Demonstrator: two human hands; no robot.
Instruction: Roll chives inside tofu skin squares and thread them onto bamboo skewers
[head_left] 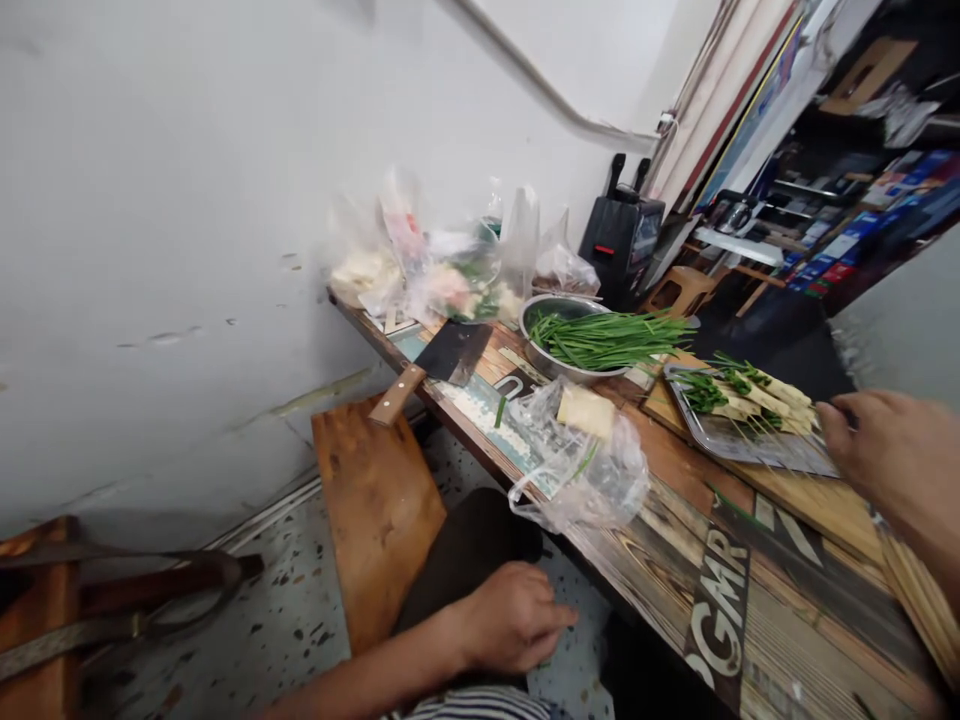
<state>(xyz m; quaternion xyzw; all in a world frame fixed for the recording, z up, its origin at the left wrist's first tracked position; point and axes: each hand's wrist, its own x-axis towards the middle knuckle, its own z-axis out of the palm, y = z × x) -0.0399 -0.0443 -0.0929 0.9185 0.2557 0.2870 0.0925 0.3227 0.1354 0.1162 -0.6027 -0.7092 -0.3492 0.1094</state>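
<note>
My left hand (517,617) hovers over my lap below the table edge, fingers curled and the index finger partly out; nothing shows in it. At the right, my right hand (885,455) is closed at the edge of a metal tray (701,430), its fingertips by the ends of skewered tofu-skin rolls (776,400) stuffed with green chives. What its fingers hold, if anything, is hidden. A stack of pale tofu-skin sheets (586,412) rests on a clear plastic bag (600,485). Behind it, long chives (600,338) overhang a metal bowl (536,355).
A cleaver (454,352) lies with its wooden handle past the table's left edge. Filled plastic bags (450,280) and a black device (622,235) stand at the back. Under the tray is a wooden board (810,515). Bamboo skewers (911,580) lie near my right wrist. A wooden bench (379,510) stands below.
</note>
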